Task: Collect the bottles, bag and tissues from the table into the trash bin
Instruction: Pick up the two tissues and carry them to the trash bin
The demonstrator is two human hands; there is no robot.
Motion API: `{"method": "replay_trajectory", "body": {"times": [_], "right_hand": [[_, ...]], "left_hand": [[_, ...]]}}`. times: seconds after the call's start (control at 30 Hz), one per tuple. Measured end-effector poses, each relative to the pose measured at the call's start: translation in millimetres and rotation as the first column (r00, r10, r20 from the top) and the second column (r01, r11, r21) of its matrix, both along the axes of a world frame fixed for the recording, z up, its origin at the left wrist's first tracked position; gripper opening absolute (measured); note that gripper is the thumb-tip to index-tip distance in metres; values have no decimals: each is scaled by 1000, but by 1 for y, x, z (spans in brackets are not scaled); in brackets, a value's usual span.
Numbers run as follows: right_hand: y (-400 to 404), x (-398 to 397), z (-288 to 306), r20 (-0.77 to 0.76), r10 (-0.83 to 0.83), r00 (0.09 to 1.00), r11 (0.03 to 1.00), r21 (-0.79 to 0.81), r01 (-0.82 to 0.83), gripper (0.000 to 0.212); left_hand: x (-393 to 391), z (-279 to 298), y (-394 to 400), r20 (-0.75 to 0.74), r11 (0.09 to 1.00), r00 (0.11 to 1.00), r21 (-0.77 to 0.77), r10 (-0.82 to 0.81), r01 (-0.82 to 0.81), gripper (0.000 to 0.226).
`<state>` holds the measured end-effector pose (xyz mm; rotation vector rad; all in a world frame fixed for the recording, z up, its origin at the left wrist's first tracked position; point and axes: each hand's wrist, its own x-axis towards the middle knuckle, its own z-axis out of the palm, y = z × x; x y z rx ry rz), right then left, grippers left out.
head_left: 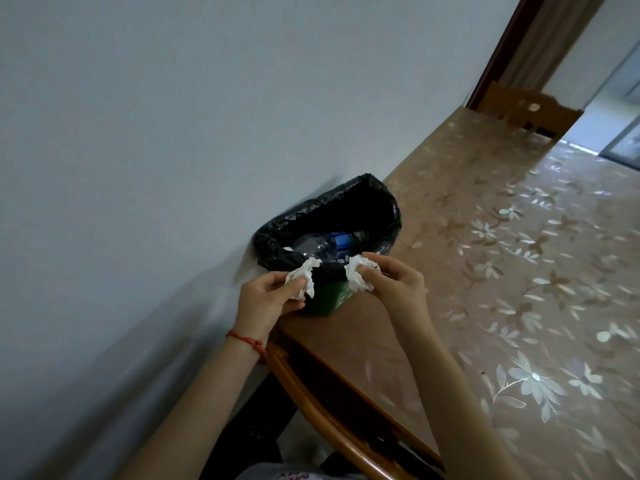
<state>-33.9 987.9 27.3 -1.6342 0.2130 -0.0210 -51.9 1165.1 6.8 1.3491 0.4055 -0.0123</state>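
Both hands hover at the near rim of the trash bin, a green bin lined with a black bag that stands at the edge of the tabletop against the wall. The left hand pinches one crumpled tissue; the right hand is closed on a second crumpled tissue. The bin's opening lies just beyond and slightly below both hands, about equally near each, so the drop probably needs only a short forward reach and a release. Count: two tissues, one per hand. One plastic bottle shows inside the bin, lying on its side with its blue-labelled end to the right; whether more lie under it I cannot tell.
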Motion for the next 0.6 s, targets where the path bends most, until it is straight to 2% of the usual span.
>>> {"method": "replay_trajectory", "body": {"times": [0.33, 0.6], "right_hand": [[19, 64, 13, 46, 0, 999, 995, -96, 4, 25], [21, 73, 7, 51, 59, 997, 976, -212, -47, 33]], "left_hand": [[16, 4, 13, 31, 999, 999, 4, 32, -32, 10], [15, 4, 15, 28, 999, 999, 15, 34, -34, 10]]}}
